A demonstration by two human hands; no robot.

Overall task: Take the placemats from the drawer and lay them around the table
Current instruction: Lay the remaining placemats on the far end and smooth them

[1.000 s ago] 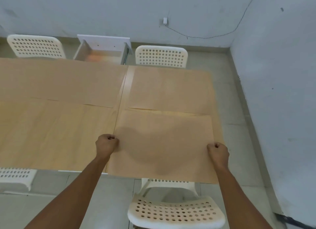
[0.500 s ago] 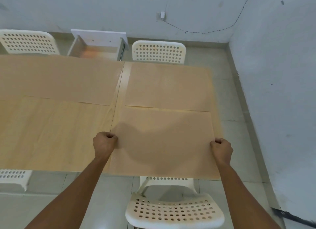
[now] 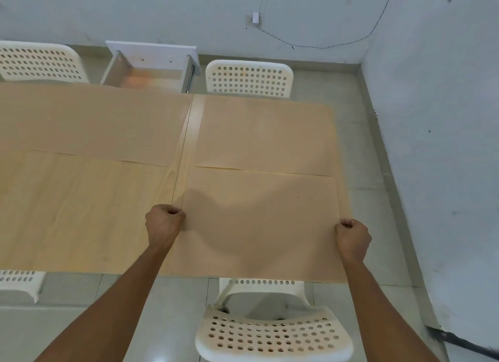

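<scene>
On the near right tabletop point(image 3: 81, 213) corner, the left hand point(image 3: 163, 226) and right hand point(image 3: 352, 238) each pinch a side edge of the placemat point(image 3: 259, 221); lower it flat; square it beside the far placemat point(image 3: 263, 137); release both together.

Cut off and hidden parts
The table point(image 3: 81, 205) runs off the left edge; fingertips of both hands curl out of sight; the drawer point(image 3: 151, 69) contents are too blurred to tell
</scene>
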